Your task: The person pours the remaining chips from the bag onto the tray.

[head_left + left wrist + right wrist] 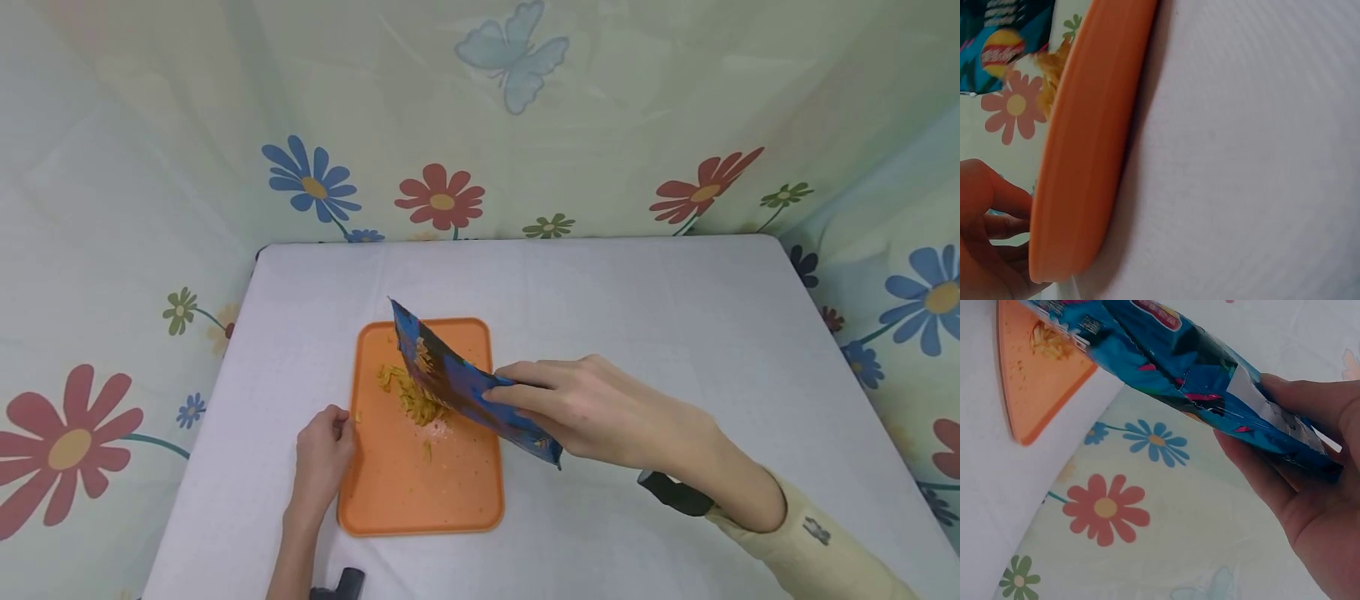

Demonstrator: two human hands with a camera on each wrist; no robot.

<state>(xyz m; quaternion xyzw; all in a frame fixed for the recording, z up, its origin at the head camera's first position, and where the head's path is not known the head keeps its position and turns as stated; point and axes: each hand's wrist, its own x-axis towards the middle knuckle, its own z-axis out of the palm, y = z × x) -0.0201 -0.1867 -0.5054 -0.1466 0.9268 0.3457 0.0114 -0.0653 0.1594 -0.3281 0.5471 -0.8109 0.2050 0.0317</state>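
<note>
My right hand (592, 408) grips a blue snack bag (468, 387) by its right end, thumb on one face and fingers on the other in the right wrist view. The bag slants over an orange tray (423, 504), its far end reaching past the tray's middle. Yellow snack sticks (414, 402) lie in a small pile in the tray below the bag, with crumbs around them. My left hand (324, 450) holds the tray's left rim with curled fingers. In the left wrist view those fingers (1010, 197) meet the tray's orange wall (1085, 144).
The tray sits on a table with a white cloth (660, 308). Flower-patterned curtains (600, 108) rise behind the table and along both sides. A black strap piece (675, 493) is at my right wrist, and another dark piece (348, 583) is near my left wrist.
</note>
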